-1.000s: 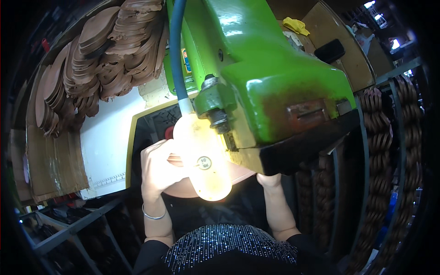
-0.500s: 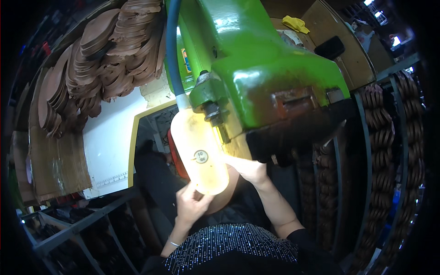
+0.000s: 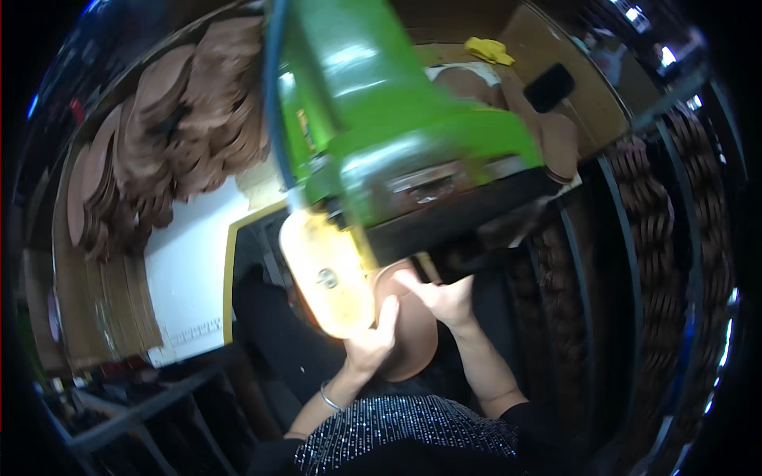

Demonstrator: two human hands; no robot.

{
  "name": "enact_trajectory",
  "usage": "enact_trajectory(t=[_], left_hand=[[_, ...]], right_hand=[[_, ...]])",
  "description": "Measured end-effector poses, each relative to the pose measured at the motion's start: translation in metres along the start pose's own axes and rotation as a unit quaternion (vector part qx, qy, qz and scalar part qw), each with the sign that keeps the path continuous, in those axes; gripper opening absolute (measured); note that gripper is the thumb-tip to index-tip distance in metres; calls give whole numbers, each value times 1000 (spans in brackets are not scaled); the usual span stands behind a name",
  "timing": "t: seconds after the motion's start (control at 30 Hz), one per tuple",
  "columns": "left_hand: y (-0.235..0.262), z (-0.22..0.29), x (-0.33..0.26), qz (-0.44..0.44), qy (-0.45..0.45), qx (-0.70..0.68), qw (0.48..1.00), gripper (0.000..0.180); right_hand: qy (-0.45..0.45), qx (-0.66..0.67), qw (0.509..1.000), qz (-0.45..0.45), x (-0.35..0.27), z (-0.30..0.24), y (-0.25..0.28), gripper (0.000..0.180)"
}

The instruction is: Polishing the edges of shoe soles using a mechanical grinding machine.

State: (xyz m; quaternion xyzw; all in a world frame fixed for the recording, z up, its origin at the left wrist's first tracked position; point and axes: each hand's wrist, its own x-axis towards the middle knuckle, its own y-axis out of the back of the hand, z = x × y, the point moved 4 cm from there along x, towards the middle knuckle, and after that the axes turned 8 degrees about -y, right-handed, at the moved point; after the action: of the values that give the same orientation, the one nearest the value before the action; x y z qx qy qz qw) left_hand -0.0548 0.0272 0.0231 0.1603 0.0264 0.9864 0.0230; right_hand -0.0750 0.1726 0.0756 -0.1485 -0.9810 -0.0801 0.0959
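Note:
A flat brown insole [image 3: 414, 341] with a rounded near end lies just below the machine head. My left hand [image 3: 371, 346] is closed on its left edge, the thumb lying on top. On the far right part of it, my right hand [image 3: 444, 301] pinches the insole, its fingertips in the bright light. The green machine [image 3: 413, 151] overhangs both hands. A glowing oval work lamp [image 3: 327, 278] hangs beside the insole and hides part of my left hand. The insole's far end is lost under the machine.
Stacks of brown insoles [image 3: 206, 103] fill the far left, beside a white board [image 3: 186, 262] with a yellow edge. At the far right stands a cardboard box [image 3: 591, 103] with a phone-like black object [image 3: 549, 87] and a yellow cloth [image 3: 490, 51]. Racks of insoles [image 3: 647, 206] stand to the right.
The insole has come out toward me from behind the lamp and shows much more. My left hand has shifted right and onto its edge. The view has moved, so machine and lamp sit further left.

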Motion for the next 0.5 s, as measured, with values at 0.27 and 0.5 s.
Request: enact_trajectory(t=[0.27,0.5], left_hand=[[32,17,17,87,-67,-78,991,36],[130,-59,48,157,-169,236,944,40]], right_hand=[[-7,-190,981,-42,25,-69,67,37],[192,-214,881,376,81,-93,121,37]])
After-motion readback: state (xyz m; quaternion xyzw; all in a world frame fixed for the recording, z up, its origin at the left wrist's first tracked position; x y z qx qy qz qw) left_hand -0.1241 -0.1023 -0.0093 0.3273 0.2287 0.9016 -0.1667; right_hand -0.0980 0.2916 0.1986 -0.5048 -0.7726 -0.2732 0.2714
